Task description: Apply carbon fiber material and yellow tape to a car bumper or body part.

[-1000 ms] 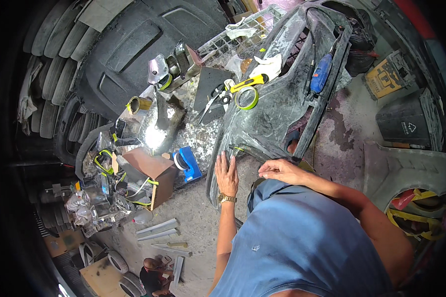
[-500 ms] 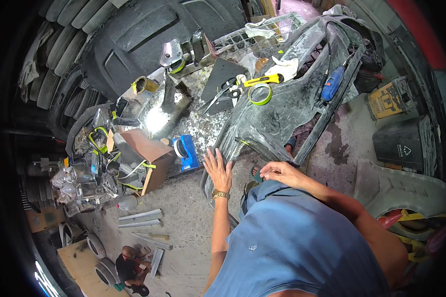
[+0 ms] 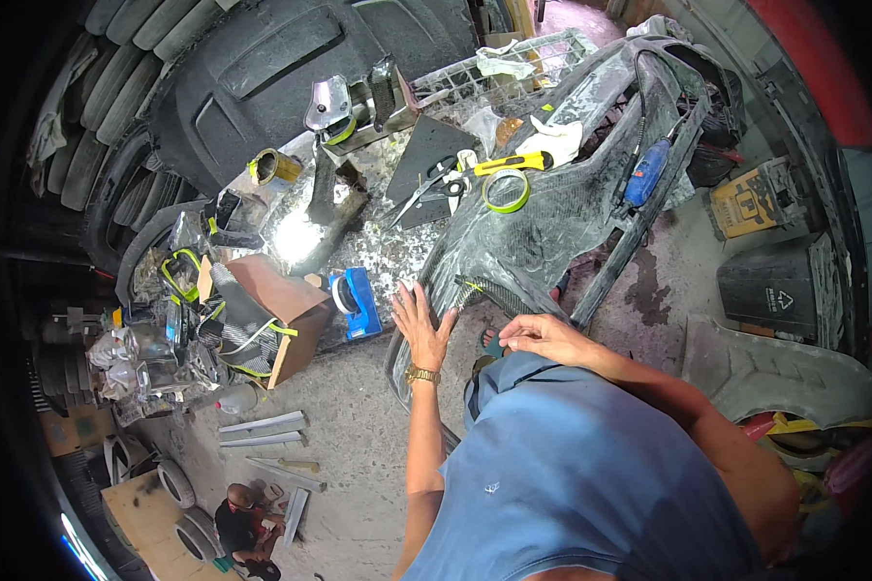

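Note:
My left hand [image 3: 421, 332] lies with fingers spread on the near left edge of a large grey, dusty, woven-textured panel [image 3: 523, 228]. My right hand [image 3: 552, 341] is beside the panel's near edge, close to my waist. Its fingers are curled with the thumb drawn in; whatever they may pinch is too small to make out. A strip of dark woven fabric [image 3: 491, 295] with a yellow-green edge lies between the two hands. Left of my left hand stands a blue tape dispenser [image 3: 361, 302]. A yellow utility knife [image 3: 513, 163], a yellow-green tape roll [image 3: 507, 191] and scissors [image 3: 424, 192] lie farther off.
A blue rotary tool [image 3: 647, 172] rests on the panel's right side. A cardboard box [image 3: 300, 339] with fabric scraps is at the left. A dark bin [image 3: 773, 290] and a grey moulded part [image 3: 780, 373] stand right. Another person [image 3: 247, 528] crouches on the floor, lower left.
The whole view has shifted slightly, moving most things a little left. Both hands keep nearly the same pose; nothing was visibly taken up or let go.

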A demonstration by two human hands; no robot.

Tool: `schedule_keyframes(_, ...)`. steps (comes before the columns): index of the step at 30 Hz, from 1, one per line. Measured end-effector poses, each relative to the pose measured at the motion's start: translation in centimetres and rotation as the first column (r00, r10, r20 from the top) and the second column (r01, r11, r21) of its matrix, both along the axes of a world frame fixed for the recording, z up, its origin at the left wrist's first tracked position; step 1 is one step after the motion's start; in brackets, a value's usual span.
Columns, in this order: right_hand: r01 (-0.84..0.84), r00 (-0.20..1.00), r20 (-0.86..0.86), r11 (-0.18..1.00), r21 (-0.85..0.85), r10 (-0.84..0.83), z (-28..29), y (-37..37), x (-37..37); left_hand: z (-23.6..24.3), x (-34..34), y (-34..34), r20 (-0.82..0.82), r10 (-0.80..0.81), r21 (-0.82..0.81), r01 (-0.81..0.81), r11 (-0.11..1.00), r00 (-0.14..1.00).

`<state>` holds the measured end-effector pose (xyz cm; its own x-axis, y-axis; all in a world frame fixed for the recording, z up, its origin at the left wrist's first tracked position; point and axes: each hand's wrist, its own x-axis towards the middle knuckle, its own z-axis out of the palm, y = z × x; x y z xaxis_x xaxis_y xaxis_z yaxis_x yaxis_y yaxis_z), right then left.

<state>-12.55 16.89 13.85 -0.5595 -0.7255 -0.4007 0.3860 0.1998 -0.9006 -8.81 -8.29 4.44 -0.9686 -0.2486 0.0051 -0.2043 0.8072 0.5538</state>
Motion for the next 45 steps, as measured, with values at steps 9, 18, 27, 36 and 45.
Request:
schedule_keyframes(9,0.025,1.000,-0.007,1.000,-0.013,-0.025,0.0,0.4,-0.6,0.1,-1.0,0.8,-0.026,0.015,-0.015,-0.015,1.000,1.000)
schedule_keyframes(18,0.076,0.997,-0.025,0.995,-0.063,-0.078,-1.4,1.1,-0.2,1.5,-2.3,0.9,-0.076,-0.111,-0.045,0.108,0.993,0.991)
schedule_keyframes(27,0.080,0.997,-0.009,0.997,-0.004,-0.080,-1.6,1.6,0.1,0.9,-3.8,1.2,-0.098,-0.146,0.002,0.147,0.989,0.984)
schedule_keyframes(36,0.084,0.996,0.015,0.996,-0.004,-0.084,-1.1,1.7,0.3,1.2,-4.8,0.9,-0.129,-0.194,0.099,0.207,0.973,0.973)
schedule_keyframes(45,0.089,0.996,0.028,0.996,-0.002,-0.089,-1.0,1.5,0.3,1.8,-5.4,1.1,-0.084,-0.231,0.113,0.239,0.964,0.969)
